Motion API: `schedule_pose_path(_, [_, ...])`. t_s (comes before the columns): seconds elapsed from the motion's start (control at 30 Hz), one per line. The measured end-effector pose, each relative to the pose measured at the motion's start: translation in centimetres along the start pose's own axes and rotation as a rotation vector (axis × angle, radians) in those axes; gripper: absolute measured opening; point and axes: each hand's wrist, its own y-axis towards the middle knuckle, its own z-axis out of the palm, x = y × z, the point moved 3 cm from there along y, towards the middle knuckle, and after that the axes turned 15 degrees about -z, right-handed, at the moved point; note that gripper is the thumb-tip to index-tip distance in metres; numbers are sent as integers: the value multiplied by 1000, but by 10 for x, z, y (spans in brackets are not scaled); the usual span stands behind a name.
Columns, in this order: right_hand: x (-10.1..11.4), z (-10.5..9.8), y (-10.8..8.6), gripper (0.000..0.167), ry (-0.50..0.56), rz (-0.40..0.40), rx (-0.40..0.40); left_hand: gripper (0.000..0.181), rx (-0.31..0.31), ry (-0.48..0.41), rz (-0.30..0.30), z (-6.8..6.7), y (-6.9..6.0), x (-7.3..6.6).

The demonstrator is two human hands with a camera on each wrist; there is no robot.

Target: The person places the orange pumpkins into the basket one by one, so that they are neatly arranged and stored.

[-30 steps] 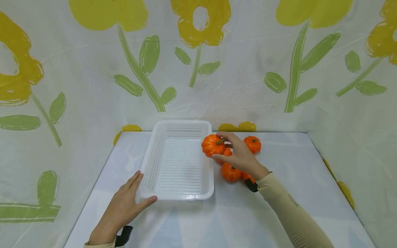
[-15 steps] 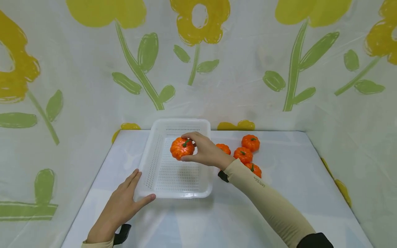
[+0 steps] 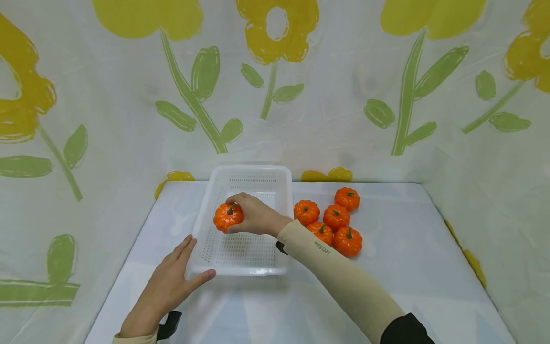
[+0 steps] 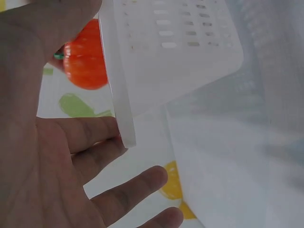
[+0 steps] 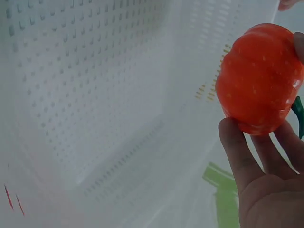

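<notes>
My right hand grips a small orange pumpkin with a green stem, held over the left part of a white perforated plastic basket. In the right wrist view the fingers press against the pumpkin, and the basket floor lies below it. My left hand rests at the basket's near left corner, fingers straight and thumb along the front rim. The left wrist view has its fingertips touching the basket rim.
Right of the basket, several more orange pumpkins sit in a cluster on the pale table. A wall sheet printed with yellow flowers rises behind the table's back edge.
My right hand has carried the pumpkin leftward from beside the cluster, across the basket's right rim, to its left part, lowering slightly. The left hand stays at the basket corner.
</notes>
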Motion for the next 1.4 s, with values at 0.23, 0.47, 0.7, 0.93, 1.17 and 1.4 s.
schedule_pose_path(0.23, [-2,23,4,69,-26,33,83,107,-5,2,4,-3,0,-2])
schedule_pose_path(0.47, [-1,44,6,68,-84,25,185,108,-12,-2,11,-3,-1,-2])
schedule_pose_path(0.7, [-5,60,1,66,-140,32,256,106,-20,-9,24,-1,-1,-3])
schedule_pose_path(0.93, [-7,67,1,68,-164,31,263,105,-22,-13,19,0,-1,-2])
schedule_pose_path(1.17, [-7,67,1,68,-165,32,265,107,-11,-12,6,1,-1,-2])
schedule_pose_path(1.4, [-7,65,2,74,-160,25,260,107,-18,-8,2,0,-1,-2])
